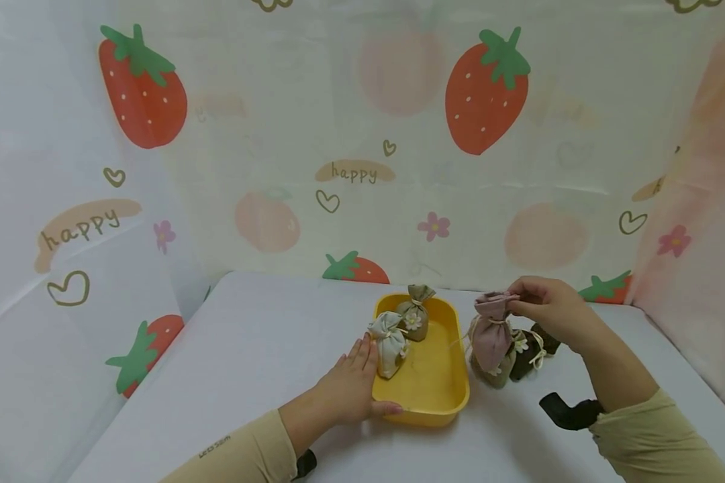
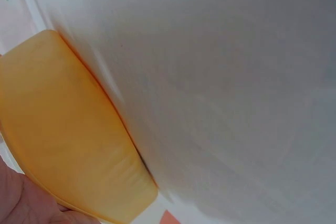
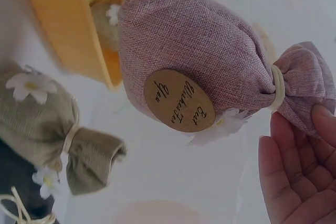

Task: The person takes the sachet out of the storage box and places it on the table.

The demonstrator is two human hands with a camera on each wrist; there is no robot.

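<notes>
My right hand (image 1: pixel 552 310) pinches a mauve cloth drawstring sachet (image 1: pixel 492 339) by its gathered top. In the right wrist view the sachet (image 3: pixel 194 51) has a cream tie, a white flower and a round brown tag. It hangs in front of an olive sachet (image 1: pixel 497 374), with a black sachet (image 1: pixel 522 355) beside that. My left hand (image 1: pixel 353 382) rests along the left side of a yellow plastic bin (image 1: pixel 423 417), fingers straight and thumb at the front rim. Inside the bin lie a white sachet (image 1: pixel 391 349) and an olive-brown sachet (image 1: pixel 415 318).
Another dark sachet (image 1: pixel 546 337) lies at the right end of the group. A white cloth covers the table (image 1: pixel 266 335). Behind it hangs a strawberry-print curtain (image 1: pixel 362 221), which also closes off both sides.
</notes>
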